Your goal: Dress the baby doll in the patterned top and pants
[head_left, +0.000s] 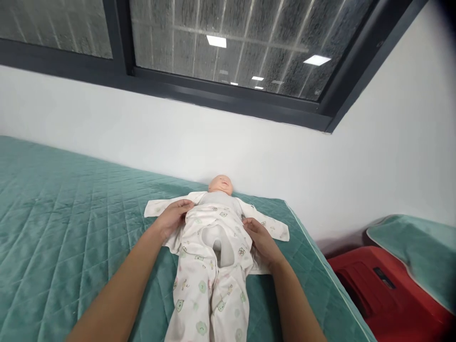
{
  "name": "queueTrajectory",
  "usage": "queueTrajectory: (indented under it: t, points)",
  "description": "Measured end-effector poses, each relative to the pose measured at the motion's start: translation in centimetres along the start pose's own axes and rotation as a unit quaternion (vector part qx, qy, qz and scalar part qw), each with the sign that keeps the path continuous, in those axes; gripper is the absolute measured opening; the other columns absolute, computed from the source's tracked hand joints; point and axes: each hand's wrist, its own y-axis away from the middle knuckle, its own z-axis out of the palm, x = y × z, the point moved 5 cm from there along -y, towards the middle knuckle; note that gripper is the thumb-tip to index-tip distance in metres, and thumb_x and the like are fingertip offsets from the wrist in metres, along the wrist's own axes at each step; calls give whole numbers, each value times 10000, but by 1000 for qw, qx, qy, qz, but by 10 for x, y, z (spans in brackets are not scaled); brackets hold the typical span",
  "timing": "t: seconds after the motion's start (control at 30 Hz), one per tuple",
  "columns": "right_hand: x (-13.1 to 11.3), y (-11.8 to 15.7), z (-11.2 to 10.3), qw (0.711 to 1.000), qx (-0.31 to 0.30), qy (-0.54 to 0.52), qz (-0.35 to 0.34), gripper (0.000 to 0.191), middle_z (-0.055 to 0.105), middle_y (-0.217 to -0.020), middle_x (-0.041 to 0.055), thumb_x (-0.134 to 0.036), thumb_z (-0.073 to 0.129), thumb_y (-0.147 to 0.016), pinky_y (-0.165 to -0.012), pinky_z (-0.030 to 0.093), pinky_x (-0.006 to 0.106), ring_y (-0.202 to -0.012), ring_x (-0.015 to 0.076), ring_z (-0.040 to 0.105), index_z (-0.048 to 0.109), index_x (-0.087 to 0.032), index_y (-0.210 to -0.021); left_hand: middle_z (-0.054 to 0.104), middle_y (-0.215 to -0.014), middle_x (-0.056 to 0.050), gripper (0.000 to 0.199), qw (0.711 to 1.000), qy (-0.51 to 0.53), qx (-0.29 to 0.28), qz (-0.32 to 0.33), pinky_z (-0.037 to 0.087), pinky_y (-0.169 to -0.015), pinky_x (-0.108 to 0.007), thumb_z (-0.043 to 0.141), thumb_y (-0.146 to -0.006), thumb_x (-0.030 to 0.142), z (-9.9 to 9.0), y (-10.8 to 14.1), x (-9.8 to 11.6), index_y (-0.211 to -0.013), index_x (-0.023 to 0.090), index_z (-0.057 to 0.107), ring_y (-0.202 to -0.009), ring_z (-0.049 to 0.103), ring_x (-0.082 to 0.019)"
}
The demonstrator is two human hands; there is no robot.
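A baby doll (221, 184) lies on its back on a green quilted cover, its head toward the wall. White patterned pants (199, 285) with an open crotch cover its legs and reach up over its belly. A white long-sleeved top (272, 225) is spread beneath and beside the doll, both sleeves stretched outward. My left hand (174, 217) is at the left side of the waist, its fingers closed at the cloth edge. At the right side of the waist, my right hand (259, 237) has bent fingers against the pants; its fingertips are partly hidden.
The green quilted cover (64, 228) extends far to the left. Behind the doll rises a white wall (142, 137) with a dark-framed window (199, 92). At the lower right, beyond the bed edge, are a red plastic object (384, 289) and another green cloth (420, 247).
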Motion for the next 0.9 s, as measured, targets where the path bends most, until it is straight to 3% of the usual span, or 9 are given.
queueTrajectory:
  t: [0.13, 0.27, 0.4, 0.53, 0.63, 0.73, 0.83, 0.9]
  points:
    - [-4, 1, 1, 998, -42, 47, -2, 344, 563, -732, -34, -468, 743, -731, -567, 344, 240, -632, 125, 457, 556, -216, -871, 547, -682, 34, 328, 996, -90, -6, 18, 322, -592, -233, 750, -694, 449, 0, 3, 5, -776, 170, 600, -599, 443, -100]
    - [-7, -1, 1, 996, -65, 64, -2, 232, 564, -754, -33, -320, 703, -725, -591, 355, 242, -675, 131, 468, 537, -208, -841, 483, -649, 41, 272, 978, -203, -54, -6, 292, -583, -234, 682, -744, 418, -2, 7, 10, -714, 172, 571, -597, 396, -103]
    - [1, -13, -9, 992, -1, 128, -6, 146, 511, -681, -59, -206, 617, -675, -585, 316, 241, -644, 123, 427, 506, -206, -771, 511, -694, 31, 124, 963, -241, -111, -41, 346, -634, -248, 610, -736, 301, -4, 14, 16, -784, 188, 601, -644, 447, -128]
    - [11, -24, -17, 977, 77, 198, -28, 88, 509, -656, -67, -208, 545, -676, -600, 326, 259, -633, 137, 446, 499, -221, -750, 576, -754, 18, 160, 953, -261, -143, -57, 382, -667, -259, 608, -680, 228, -1, 20, 22, -838, 200, 603, -715, 514, -157]
    - [13, -27, -19, 955, 136, 260, -30, 58, 573, -688, -41, -246, 528, -708, -643, 368, 292, -686, 178, 521, 526, -233, -765, 560, -683, 30, 147, 953, -274, -118, -48, 371, -616, -249, 636, -670, 255, -1, 19, 23, -790, 195, 577, -648, 508, -144]
    - [12, -27, -19, 934, 181, 307, -32, 76, 626, -731, -10, -297, 547, -732, -684, 396, 331, -726, 215, 568, 559, -245, -786, 495, -566, 56, 152, 954, -292, -59, -29, 335, -547, -235, 636, -689, 299, -5, 13, 20, -748, 194, 544, -530, 461, -121]
    - [10, -28, -14, 925, 179, 332, -34, 117, 664, -791, 11, -316, 538, -758, -708, 405, 351, -754, 232, 588, 607, -256, -830, 497, -542, 54, 131, 948, -318, 2, -10, 311, -513, -241, 591, -735, 314, -8, 4, 13, -756, 212, 512, -473, 453, -129]
    - [9, -28, -11, 928, 159, 334, -36, 146, 683, -835, 21, -323, 526, -773, -727, 409, 359, -792, 241, 594, 636, -256, -844, 554, -589, 25, 88, 928, -369, 48, 22, 329, -544, -257, 577, -743, 282, -10, -2, 10, -744, 218, 516, -523, 503, -157]
